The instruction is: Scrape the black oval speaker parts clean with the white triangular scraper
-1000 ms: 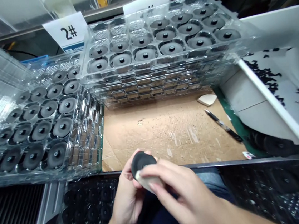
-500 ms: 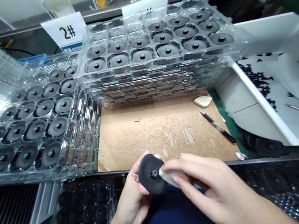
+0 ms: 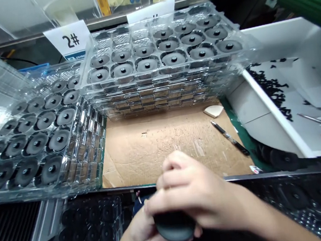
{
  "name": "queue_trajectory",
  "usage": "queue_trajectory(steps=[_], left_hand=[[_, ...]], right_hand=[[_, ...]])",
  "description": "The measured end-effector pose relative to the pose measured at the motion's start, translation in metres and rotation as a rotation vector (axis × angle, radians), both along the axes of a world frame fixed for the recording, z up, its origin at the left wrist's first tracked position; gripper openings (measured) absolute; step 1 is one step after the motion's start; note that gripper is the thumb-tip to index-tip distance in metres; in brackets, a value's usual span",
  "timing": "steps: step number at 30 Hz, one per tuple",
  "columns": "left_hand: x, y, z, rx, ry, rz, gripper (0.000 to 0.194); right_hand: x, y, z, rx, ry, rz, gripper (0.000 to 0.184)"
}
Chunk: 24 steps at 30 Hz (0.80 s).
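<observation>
Low in front of my body, my left hand (image 3: 145,230) grips a round black disc (image 3: 175,227) from below and at its left side. The disc is tilted, and its centre post is hidden. Across its upper side lies my right hand (image 3: 185,187), fingers curled and slightly blurred. The cream wedge sponge seen in this hand earlier is covered by the fingers now. Just beyond the hands is a cardboard sheet (image 3: 132,151). On it, at the right, are another cream wedge sponge (image 3: 214,111) and a black pen (image 3: 230,138).
Stacked clear trays (image 3: 155,72) with black discs stand behind the cardboard. More stacked trays (image 3: 48,148) are at the left. A white bin (image 3: 281,114) at the right holds small black pieces. A darker disc tray (image 3: 89,233) sits lower left.
My right hand has moved left and over the disc, covering the sponge. The disc has come lower and tipped, so its centre post no longer shows. The view has shifted slightly.
</observation>
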<state>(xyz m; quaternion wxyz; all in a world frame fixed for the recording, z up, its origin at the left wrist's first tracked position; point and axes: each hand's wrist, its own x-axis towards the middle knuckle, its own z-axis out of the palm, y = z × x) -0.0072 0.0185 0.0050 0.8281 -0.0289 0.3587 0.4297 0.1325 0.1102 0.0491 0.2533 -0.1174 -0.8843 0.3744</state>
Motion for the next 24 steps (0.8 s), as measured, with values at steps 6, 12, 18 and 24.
queue_trajectory(steps=[6, 12, 18, 24], left_hand=[[-0.005, 0.007, 0.000, 0.021, -0.227, -0.048, 0.037], [-0.008, 0.010, -0.001, 0.017, -0.177, 0.008, 0.038], [-0.010, 0.010, 0.000, 0.042, -0.131, 0.031, 0.038], [-0.012, 0.003, -0.005, 0.109, -0.094, 0.035, 0.049]], right_hand=[[0.020, -0.001, -0.057, -0.382, -0.257, -0.572, 0.032], [0.025, -0.041, -0.120, -0.382, -0.343, -0.756, 0.027], [0.025, -0.059, -0.137, -0.306, -0.347, -0.832, 0.033], [0.038, -0.037, -0.105, -0.270, -0.273, -0.829, 0.026]])
